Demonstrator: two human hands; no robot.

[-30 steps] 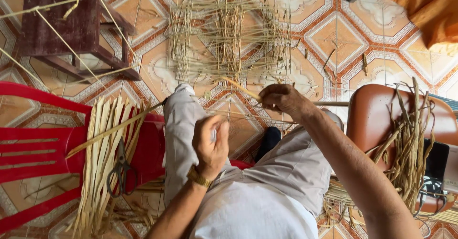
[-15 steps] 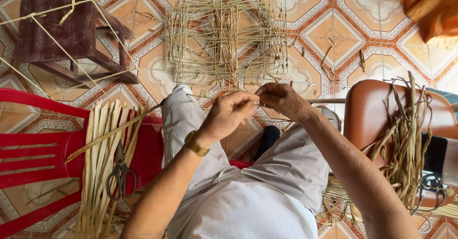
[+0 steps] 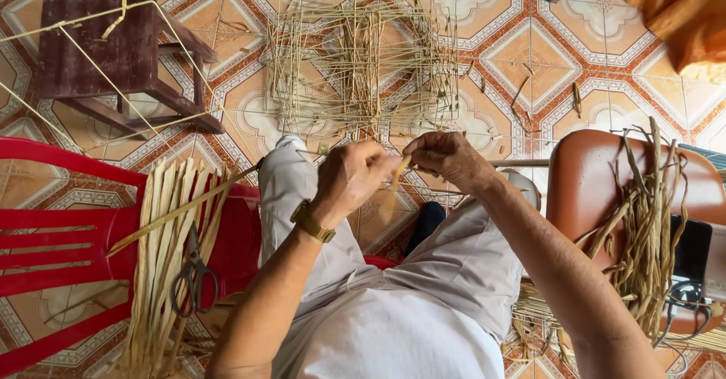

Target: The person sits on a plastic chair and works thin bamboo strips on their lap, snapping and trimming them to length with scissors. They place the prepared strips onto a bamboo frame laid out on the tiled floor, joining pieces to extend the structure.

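thin pale-yellow reed strip point(image 3: 398, 173): pinched between the two hands, its short visible length running slantwise from the right fingertips down toward the left knuckles; above the knees, at the middle of the view.

left hand point(image 3: 354, 176): curled into a loose fist, fingertips closed on the lower part of the strip; a gold-coloured wristwatch with metal band point(image 3: 312, 222) sits on its wrist.

right hand point(image 3: 451, 159): fingers bent and closed on the upper part of the strip, almost touching the left hand.

pale grey trousers point(image 3: 454, 265): directly under both hands, knees pointing away from the body.

half-woven square mat of thin straw-coloured reeds point(image 3: 363, 61): flat on the patterned orange and cream tiled floor point(image 3: 529, 54), just beyond the hands, loose ends sticking out on all sides.

bundle of flat pale-green leaf strips point(image 3: 166, 250): to the left of the left hand, lying across a red plastic slatted chair point(image 3: 60, 250); a pair of dark metal scissors point(image 3: 193, 277) rests on the bundle.

small dark wooden stool point(image 3: 113, 54): beyond and left of the left hand, with long thin reeds draped over it.

brown rounded seat point(image 3: 597, 190): just right of the right forearm, carrying a tangle of dried olive-green fibre strips point(image 3: 650, 228).

orange cloth point(image 3: 673, 8): far beyond the right hand, at the upper corner.
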